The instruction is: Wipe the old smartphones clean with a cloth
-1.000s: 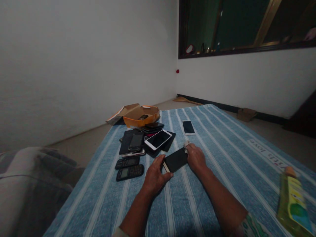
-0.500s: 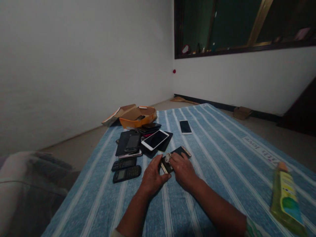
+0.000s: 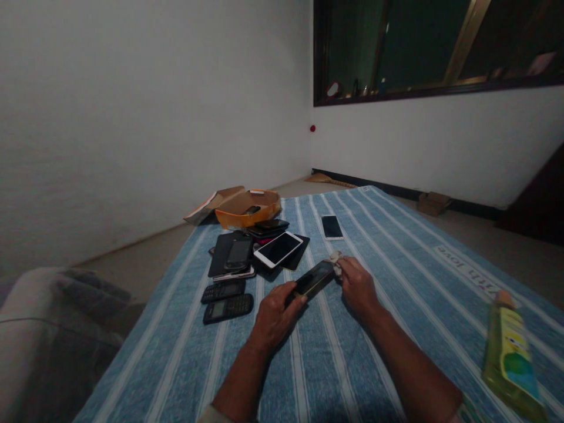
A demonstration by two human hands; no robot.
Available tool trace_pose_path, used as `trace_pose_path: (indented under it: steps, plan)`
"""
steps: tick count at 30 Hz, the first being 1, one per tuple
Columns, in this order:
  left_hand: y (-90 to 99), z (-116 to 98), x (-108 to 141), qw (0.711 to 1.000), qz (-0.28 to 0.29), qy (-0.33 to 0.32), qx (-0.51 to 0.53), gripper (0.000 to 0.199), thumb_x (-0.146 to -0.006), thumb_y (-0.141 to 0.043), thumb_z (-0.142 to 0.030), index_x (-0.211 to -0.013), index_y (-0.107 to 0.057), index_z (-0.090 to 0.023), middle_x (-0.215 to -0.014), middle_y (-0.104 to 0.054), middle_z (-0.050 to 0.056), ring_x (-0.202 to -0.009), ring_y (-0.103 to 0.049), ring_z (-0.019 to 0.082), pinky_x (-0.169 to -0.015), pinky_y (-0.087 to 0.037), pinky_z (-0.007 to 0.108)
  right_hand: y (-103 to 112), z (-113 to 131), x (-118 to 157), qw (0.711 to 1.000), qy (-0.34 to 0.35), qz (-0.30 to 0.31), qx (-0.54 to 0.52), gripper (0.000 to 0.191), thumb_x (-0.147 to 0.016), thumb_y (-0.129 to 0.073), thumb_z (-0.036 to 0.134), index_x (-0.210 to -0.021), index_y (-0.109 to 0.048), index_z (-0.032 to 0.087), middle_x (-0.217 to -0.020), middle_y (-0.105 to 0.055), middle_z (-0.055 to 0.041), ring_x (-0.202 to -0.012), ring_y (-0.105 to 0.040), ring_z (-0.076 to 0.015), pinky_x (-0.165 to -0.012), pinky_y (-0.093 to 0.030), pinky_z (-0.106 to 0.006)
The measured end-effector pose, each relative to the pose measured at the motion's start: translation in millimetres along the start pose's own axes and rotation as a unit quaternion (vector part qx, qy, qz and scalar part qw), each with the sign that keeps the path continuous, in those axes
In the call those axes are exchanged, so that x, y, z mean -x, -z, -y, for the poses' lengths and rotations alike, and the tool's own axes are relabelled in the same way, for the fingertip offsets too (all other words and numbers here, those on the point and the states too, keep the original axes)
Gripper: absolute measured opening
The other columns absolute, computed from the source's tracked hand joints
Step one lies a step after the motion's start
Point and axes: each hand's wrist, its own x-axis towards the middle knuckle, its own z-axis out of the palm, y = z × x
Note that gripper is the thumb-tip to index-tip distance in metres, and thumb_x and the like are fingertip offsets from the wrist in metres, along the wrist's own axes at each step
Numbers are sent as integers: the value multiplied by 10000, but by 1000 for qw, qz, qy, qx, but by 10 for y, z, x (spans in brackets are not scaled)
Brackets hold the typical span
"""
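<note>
My left hand [image 3: 278, 311] is closed round the near end of a dark smartphone [image 3: 314, 281], which is tilted over the striped cloth. In my right hand [image 3: 358, 286] a small crumpled whitish tissue [image 3: 336, 258] is pinched, pressed against the far end of that phone. To the left lie two black keypad phones [image 3: 228, 308] side by side. Beyond them is a heap of dark phones [image 3: 239, 254], with a white smartphone [image 3: 278, 249] on its right part. Another white-framed smartphone [image 3: 331, 227] lies alone farther back.
An opened orange cardboard box [image 3: 238, 219] stands at the back left with a dark item inside. A bottle of yellow-green liquid [image 3: 513, 355] lies at the right. Blue striped cloth [image 3: 396, 305] covers the surface; a grey draped shape [image 3: 48, 346] is at the far left.
The phone has been raised and turned, its screen now showing between my hands. My right hand has moved right with the tissue, to the phone's far end.
</note>
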Motion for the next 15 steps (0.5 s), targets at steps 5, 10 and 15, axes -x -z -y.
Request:
trace_pose_path:
  steps: [5,10,15]
  plan:
    - [-7,-52,-17,999,8,2,-45,296,-944,-484,-405,-972,-702,-208,-927,-747,57,-881,-702,222,-799,-542,317,-80,62,-51,997,55,-38,-23,418,-835,-379,18,-1140,-641,133,-1097,-653,-151,-1062,-602,-248,-904,-515,-379]
    - [-33,-42,-26,997,-6,-4,-78,368,-974,-399,-419,-960,-692,-197,-903,-743,73,-860,-707,231,-774,-545,326,-163,158,-128,993,106,-45,-35,397,-844,-386,15,-1109,-648,153,-1100,-647,-144,-1115,-575,-257,-963,-506,-430]
    - [-25,-49,-41,997,1,0,-77,431,-993,-321,-441,-956,-673,-197,-871,-730,67,-833,-700,228,-757,-536,330,-241,376,-121,987,147,-38,-57,370,-854,-401,12,-1046,-666,186,-1056,-654,-119,-1163,-564,-248,-1010,-489,-436]
